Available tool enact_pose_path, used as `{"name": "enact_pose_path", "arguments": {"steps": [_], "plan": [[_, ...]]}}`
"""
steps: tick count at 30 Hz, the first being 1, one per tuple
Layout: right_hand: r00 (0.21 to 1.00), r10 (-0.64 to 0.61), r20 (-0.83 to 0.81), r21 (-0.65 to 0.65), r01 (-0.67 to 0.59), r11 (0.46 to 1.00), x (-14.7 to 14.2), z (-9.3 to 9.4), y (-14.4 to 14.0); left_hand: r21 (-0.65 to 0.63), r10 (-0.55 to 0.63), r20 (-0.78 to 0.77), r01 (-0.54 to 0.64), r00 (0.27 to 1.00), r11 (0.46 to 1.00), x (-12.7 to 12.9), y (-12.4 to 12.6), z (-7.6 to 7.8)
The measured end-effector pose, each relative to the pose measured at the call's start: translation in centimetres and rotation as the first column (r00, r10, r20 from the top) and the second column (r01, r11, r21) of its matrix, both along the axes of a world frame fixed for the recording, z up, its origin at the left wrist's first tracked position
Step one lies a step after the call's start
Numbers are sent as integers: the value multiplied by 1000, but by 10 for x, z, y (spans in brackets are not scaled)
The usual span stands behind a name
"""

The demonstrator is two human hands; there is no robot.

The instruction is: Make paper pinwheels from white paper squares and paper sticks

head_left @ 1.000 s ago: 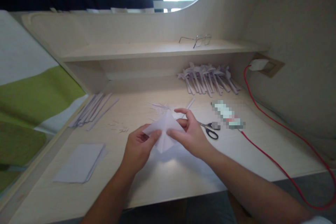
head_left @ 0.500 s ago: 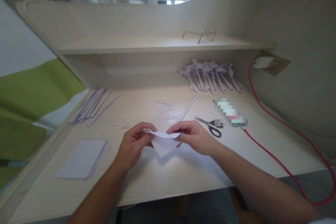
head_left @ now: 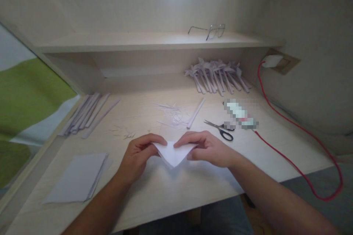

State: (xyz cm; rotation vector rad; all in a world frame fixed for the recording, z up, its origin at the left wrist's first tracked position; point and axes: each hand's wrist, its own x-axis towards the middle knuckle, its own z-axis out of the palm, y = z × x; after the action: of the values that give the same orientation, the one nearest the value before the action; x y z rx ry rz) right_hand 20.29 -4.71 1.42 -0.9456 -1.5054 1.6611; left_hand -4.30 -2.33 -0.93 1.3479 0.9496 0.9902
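Note:
A white sheet of paper (head_left: 173, 156), folded into a triangle with its point toward me, is held just above the desk. My left hand (head_left: 140, 154) pinches its left corner between thumb and fingers. At the right corner, my right hand (head_left: 208, 150) grips the paper the same way, its index finger lying along the upper face. Beyond the hands lie thin paper scraps (head_left: 176, 115) and a rolled paper stick (head_left: 196, 114). Black-handled scissors (head_left: 220, 129) rest to the right of my right hand. A stack of white paper squares (head_left: 77, 176) sits left of my left forearm.
Several paper sticks (head_left: 85, 114) lie at the left, with small scraps (head_left: 125, 132) nearby. Paper pinwheels (head_left: 217, 75) are piled under the shelf (head_left: 138, 46), which carries eyeglasses (head_left: 212, 31). A blurred phone-like device (head_left: 239, 113) has a red cable (head_left: 286, 164) running to the wall plug (head_left: 273, 61).
Both hands have tilted the paper's folded edge away, so its flat triangular face now shows. My right index finger lies further over the paper. The camera view has shifted slightly.

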Motion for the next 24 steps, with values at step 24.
{"name": "enact_pose_path", "arguments": {"steps": [24], "plan": [[949, -57, 310, 179, 0, 984, 12, -4, 17, 83, -170, -321, 207, 932, 975, 19, 11, 18]]}}
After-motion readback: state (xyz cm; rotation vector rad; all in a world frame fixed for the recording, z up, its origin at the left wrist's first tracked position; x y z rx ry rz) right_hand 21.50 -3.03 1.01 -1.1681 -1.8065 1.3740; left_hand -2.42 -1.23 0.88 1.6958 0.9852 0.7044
